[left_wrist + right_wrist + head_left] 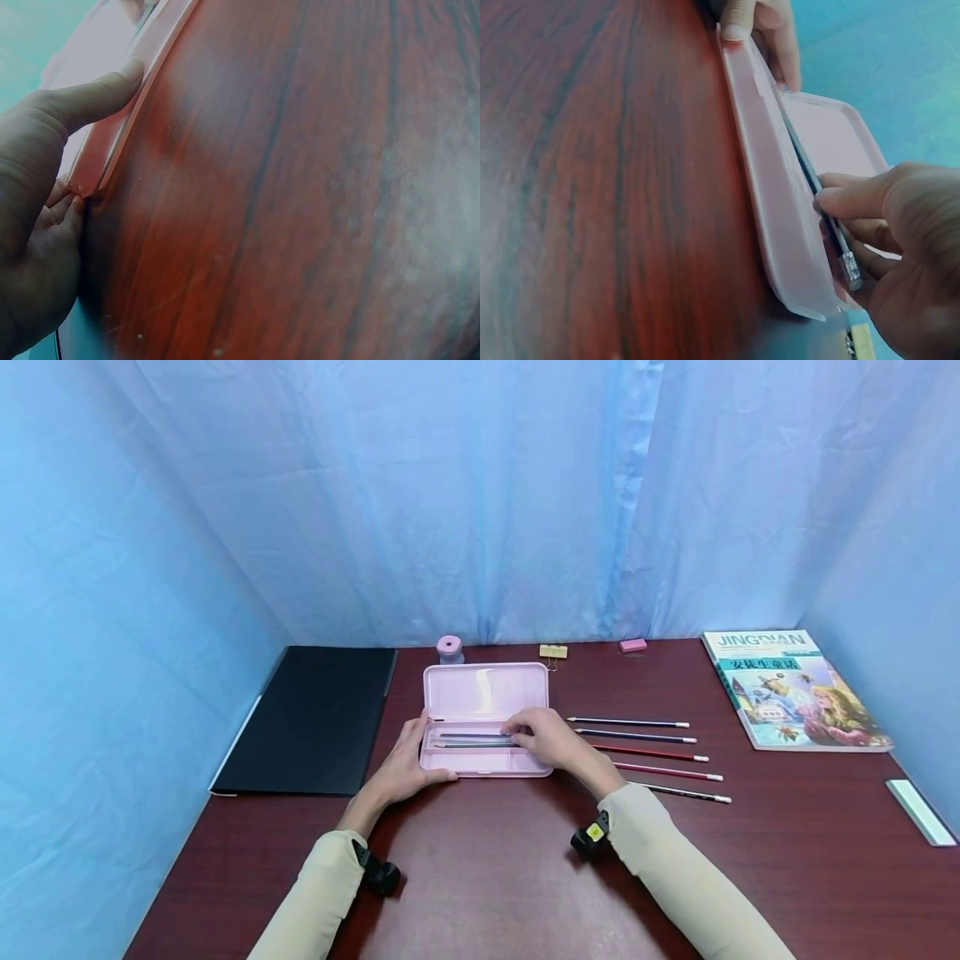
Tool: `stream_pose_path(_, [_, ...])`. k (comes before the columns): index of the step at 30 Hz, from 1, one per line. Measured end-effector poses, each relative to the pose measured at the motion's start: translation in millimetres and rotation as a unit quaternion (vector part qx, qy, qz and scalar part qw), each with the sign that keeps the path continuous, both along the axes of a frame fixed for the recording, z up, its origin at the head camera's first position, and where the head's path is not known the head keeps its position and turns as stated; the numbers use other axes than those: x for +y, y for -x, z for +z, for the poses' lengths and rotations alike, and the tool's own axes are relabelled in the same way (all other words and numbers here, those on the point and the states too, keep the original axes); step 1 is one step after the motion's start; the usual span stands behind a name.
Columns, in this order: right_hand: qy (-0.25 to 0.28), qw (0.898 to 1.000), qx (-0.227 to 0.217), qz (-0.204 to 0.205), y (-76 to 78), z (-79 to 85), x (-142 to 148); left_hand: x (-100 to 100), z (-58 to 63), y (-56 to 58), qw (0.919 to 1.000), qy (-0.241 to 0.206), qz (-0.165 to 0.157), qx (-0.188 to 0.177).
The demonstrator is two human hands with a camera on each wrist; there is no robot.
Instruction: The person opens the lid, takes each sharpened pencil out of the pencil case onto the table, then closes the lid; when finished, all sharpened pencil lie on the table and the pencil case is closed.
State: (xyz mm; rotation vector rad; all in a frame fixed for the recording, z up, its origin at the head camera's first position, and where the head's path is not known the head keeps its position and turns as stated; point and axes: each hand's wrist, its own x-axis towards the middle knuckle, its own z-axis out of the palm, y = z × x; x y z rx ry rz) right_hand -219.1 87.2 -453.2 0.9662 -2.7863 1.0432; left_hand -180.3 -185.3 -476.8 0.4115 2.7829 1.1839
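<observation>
A pink pencil case point(474, 763) lies with its lid point(457, 689) raised at the back, in the middle of the table. My left hand point(401, 768) grips its left end, the thumb on the front wall and the fingers round the side. Over the right part of the case, my right hand point(553, 739) pinches a dark pencil point(808, 163) near its eraser end, as the right wrist view shows. At least one more pencil lies in the case's long rear compartment; the fingers partly hide them. In the left wrist view, the left thumb point(97, 97) presses the case's edge.
Several pencils point(637, 736) lie in a row right of the case, partly behind the right forearm. A black folder point(307, 718) lies left. Behind stand a pink-and-grey sharpener point(450, 649), a yellow binder clip point(553, 652) and a pink eraser point(633, 645). A book point(795, 693) and white bar point(921, 811) lie right.
</observation>
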Motion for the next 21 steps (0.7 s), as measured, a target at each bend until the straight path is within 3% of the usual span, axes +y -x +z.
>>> stream_pose_path(5, [0.040, 0.999, -0.003, -0.018, -6.9, 9.7, 17, 0, -0.6, -0.1, 1.0000, 0.002, 0.001, -0.002])
stream_pose_path(11, [0.051, 0.998, 0.005, -0.033, -18.5, 19.2, 51, 0, 0.4, 0.1, 1.0000, 0.004, 0.004, -0.006])
stream_pose_path(21, [0.012, 0.996, 0.038, -0.078, -49.3, 15.7, 129, 1, -1.1, -0.5, 1.0000, 0.002, 0.006, -0.004])
